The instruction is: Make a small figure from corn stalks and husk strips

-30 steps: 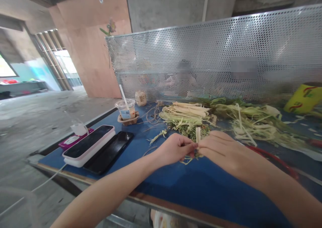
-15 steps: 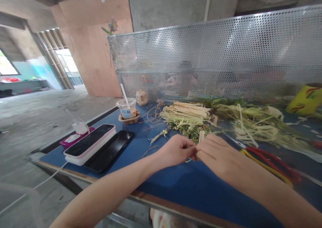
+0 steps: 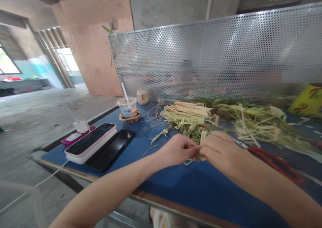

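Observation:
My left hand (image 3: pixel 179 150) and my right hand (image 3: pixel 223 151) meet over the front middle of the blue table, fingertips pinched together. Between them a pale plant strip (image 3: pixel 203 136) sticks up, and thin greenish strands hang below the fingers. The fingers hide most of what they grip. Just behind lies a heap of small green sprigs (image 3: pixel 187 128), with a stack of pale, flattened husks (image 3: pixel 187 110) beyond it. To the right of my right hand lie scissors with red handles (image 3: pixel 274 162), partly covered by my forearm.
Loose green husks (image 3: pixel 261 120) spread over the right side, near a yellow roll (image 3: pixel 307 100). On the left are a lidded drink cup (image 3: pixel 127 108), a black phone (image 3: pixel 109 151), and a pink-cased phone (image 3: pixel 92 140). A perforated metal screen (image 3: pixel 201 60) stands behind, with a person beyond it.
Both hands stay pinched together and have shifted very slightly right. My right forearm now covers more of the scissors, and more greenish strands show beneath the fingers.

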`<state>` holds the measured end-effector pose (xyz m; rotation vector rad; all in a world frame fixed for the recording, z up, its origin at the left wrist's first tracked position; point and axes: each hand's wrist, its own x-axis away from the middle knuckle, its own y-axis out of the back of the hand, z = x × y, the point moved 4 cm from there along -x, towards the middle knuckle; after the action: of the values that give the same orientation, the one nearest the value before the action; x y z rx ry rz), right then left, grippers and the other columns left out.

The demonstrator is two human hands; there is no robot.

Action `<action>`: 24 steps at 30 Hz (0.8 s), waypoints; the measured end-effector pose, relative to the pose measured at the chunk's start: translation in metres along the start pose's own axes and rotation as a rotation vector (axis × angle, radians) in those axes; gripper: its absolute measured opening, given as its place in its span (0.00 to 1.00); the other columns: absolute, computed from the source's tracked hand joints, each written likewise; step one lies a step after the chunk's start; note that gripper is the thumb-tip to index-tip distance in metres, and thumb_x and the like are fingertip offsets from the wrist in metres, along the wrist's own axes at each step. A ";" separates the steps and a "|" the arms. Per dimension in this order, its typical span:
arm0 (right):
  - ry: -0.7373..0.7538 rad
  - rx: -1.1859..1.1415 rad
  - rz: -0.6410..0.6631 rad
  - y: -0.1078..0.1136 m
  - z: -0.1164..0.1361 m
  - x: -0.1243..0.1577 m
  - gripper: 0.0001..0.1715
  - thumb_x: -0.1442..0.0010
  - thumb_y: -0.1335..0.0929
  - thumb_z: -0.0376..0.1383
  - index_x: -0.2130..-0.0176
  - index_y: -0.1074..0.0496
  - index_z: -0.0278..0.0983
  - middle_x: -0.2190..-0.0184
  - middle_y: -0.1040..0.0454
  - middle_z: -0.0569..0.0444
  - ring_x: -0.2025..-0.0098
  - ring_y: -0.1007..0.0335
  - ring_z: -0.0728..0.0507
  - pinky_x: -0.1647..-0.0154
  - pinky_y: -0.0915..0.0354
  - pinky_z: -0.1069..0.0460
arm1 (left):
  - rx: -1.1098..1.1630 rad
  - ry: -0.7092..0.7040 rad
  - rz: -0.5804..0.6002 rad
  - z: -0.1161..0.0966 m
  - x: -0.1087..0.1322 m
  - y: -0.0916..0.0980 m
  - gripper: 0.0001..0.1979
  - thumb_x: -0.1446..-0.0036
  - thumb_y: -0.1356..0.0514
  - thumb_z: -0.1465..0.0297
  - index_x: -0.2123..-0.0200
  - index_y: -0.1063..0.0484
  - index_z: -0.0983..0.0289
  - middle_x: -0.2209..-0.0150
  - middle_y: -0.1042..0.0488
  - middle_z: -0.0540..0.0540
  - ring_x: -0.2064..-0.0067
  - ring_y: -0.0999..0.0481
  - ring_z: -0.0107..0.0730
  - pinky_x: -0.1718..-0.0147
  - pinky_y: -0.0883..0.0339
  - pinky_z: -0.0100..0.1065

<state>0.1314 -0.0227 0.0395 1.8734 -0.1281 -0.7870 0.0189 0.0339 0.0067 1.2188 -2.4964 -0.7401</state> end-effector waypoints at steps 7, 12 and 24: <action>0.046 0.017 0.058 0.002 0.005 -0.006 0.19 0.41 0.45 0.24 0.77 0.36 0.36 0.76 0.37 0.52 0.70 0.43 0.45 0.62 0.43 0.49 | 0.036 0.001 0.019 -0.002 0.000 0.000 0.15 0.49 0.50 0.67 0.82 0.33 0.68 0.83 0.36 0.47 0.83 0.43 0.18 0.84 0.51 0.22; 0.032 -0.041 0.049 0.001 0.002 -0.005 0.17 0.40 0.44 0.27 0.75 0.35 0.36 0.75 0.37 0.53 0.69 0.44 0.46 0.62 0.43 0.50 | 0.064 0.010 0.022 0.000 0.000 0.002 0.14 0.49 0.49 0.66 0.82 0.33 0.67 0.85 0.39 0.45 0.84 0.42 0.18 0.85 0.49 0.22; 0.213 0.129 0.072 0.001 0.009 -0.003 0.15 0.42 0.43 0.25 0.75 0.35 0.35 0.76 0.38 0.55 0.71 0.45 0.48 0.66 0.46 0.50 | 0.062 0.083 0.108 -0.002 0.003 0.001 0.12 0.52 0.49 0.71 0.84 0.35 0.68 0.86 0.40 0.45 0.85 0.42 0.17 0.86 0.49 0.20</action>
<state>0.1242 -0.0294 0.0394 2.0503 -0.1138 -0.5367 0.0171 0.0314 0.0092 1.1010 -2.5112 -0.5779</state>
